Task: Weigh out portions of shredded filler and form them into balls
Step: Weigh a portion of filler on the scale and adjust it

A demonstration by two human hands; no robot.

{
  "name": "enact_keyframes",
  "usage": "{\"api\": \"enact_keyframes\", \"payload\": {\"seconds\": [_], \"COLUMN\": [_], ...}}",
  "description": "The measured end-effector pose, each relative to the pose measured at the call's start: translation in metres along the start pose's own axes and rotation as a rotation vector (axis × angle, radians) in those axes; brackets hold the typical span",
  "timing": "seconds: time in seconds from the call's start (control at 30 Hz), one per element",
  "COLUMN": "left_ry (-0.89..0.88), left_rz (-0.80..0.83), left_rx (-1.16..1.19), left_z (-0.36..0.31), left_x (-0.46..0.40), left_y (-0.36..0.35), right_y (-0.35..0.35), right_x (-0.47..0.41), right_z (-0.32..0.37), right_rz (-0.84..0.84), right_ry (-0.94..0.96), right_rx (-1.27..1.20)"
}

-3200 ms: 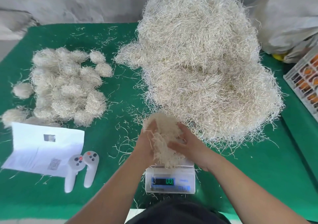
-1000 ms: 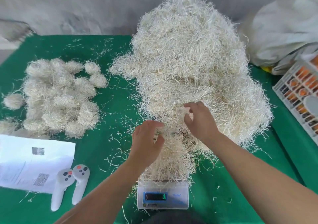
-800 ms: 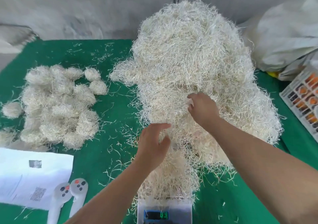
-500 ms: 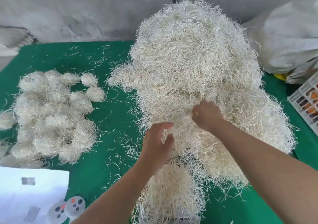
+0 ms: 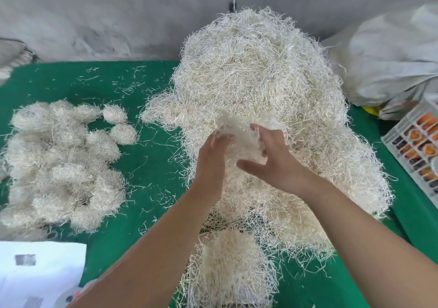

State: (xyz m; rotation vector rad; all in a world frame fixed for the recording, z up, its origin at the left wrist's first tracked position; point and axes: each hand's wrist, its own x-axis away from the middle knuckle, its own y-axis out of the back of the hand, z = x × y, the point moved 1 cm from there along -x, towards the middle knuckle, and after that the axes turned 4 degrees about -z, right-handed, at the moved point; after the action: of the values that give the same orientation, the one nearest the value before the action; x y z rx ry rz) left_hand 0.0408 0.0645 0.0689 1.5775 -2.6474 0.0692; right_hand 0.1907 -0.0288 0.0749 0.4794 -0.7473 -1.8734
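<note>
View: head cam, looking down at green table point(image 5: 147, 189), grey wall behind.
Big heap point(image 5: 272, 99): pale shredded filler, centre-right of table, tall, loose strands straggling off its edges.
Hands: both raised over front of heap, palms facing each other w/ a tuft of filler point(image 5: 239, 139) between them.
Left hand point(image 5: 212, 158): fingers fairly straight, tips pressed into tuft's left side; part open, cupping rather than clenched.
Right hand point(image 5: 272, 160): fingers curled round tuft's right side, thumb spread out toward left hand; loosely closed on tuft.
Portion point(image 5: 230, 267): separate clump of filler at bottom centre, nearest the person, just touching heap's front edge; whatever it sits on is hidden.
Finished balls point(image 5: 59, 165): cluster of rounded wads at left, well apart from heap; two lie a bit off at cluster's far right.
Paper point(image 5: 40, 272): white sheet, bottom-left corner.
Crate point(image 5: 414, 146): white plastic, right edge, orange items inside.
Sack point(image 5: 391, 59): pale, far right, behind crate.
</note>
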Motion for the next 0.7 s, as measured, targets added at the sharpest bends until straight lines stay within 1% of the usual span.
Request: {"api": "enact_keyframes", "payload": {"seconds": [0.07, 0.13, 0.23, 0.3, 0.37, 0.43, 0.47, 0.53, 0.6, 0.67, 0.7], "left_ry": [0.072, 0.083, 0.126, 0.153, 0.257, 0.287, 0.274, 0.253, 0.238, 0.259, 0.275], "left_rz": [-0.063, -0.105, -0.064, -0.081, -0.100, -0.154, -0.194, -0.225, -0.246, -0.331, -0.381], "left_rx": [0.085, 0.131, 0.242, 0.467, 0.712, 0.744, 0.725, 0.716, 0.740, 0.733, 0.719], "left_z": [-0.006, -0.015, -0.025, -0.025, -0.025, -0.027, -0.028, -0.031, -0.030, -0.027, -0.024], "left_x": [0.002, 0.006, 0.013, 0.012, 0.006, 0.000, -0.004, -0.010, -0.014, -0.018, -0.021], "left_y": [0.000, 0.001, 0.005, 0.012, 0.022, 0.035, 0.042, 0.056, 0.070, 0.083, 0.090], "right_y": [-0.015, -0.027, -0.035, -0.035, -0.032, -0.029, -0.027, -0.021, -0.011, 0.002, 0.008], "right_x": [0.001, -0.003, -0.007, -0.008, -0.008, -0.007, -0.007, -0.008, -0.012, -0.016, -0.017], "right_z": [-0.009, -0.017, -0.027, -0.038, -0.050, -0.065, -0.071, -0.082, -0.093, -0.103, -0.108], "right_rz": [0.000, -0.062, -0.110, -0.086, -0.086, -0.090, -0.090, -0.124, -0.226, -0.332, -0.369], "right_ry": [0.003, -0.013, -0.054, -0.108, -0.177, -0.229, -0.260, -0.365, -0.593, -0.855, -0.947], "right_rx": [0.121, 0.231, 0.402, 0.363, 0.395, 0.461, 0.411, 0.167, -0.210, -0.663, -0.845]}}
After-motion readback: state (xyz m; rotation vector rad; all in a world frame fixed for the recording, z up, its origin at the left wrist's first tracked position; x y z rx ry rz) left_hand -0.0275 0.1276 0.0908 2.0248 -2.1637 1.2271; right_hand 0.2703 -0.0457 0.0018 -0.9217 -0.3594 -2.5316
